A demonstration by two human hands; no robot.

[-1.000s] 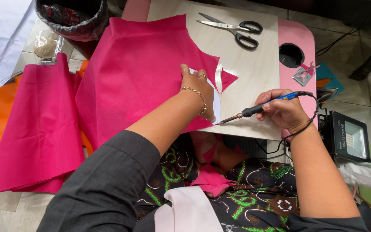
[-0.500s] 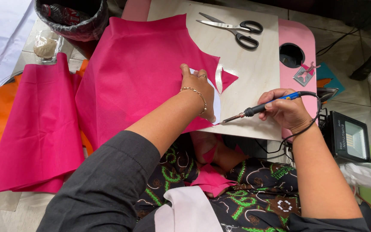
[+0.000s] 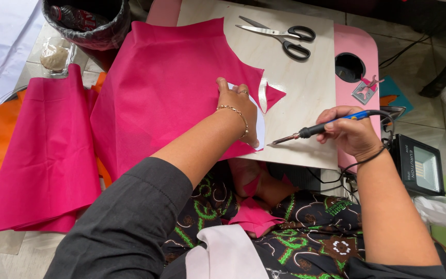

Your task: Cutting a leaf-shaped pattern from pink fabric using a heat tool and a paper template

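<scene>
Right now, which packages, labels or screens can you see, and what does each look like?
Lamp panel: right floor, black rectangular frame, pale grid face, small white label.
Bottle: in the black-lined bin top left, dark, red label.
Clear packet: beside that bin, holding something beige.
No lit screen.

Magenta fabric on a pale wooden board, black-handled scissors, blue-and-black soldering iron.

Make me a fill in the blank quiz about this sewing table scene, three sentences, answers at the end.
1. The left hand presses flat on the ____ fabric.
2. The right hand grips a soldering iron with a ____ handle.
3. At the far edge of the wooden board lies a pair of ____.

Missing words: pink; blue; scissors
</scene>
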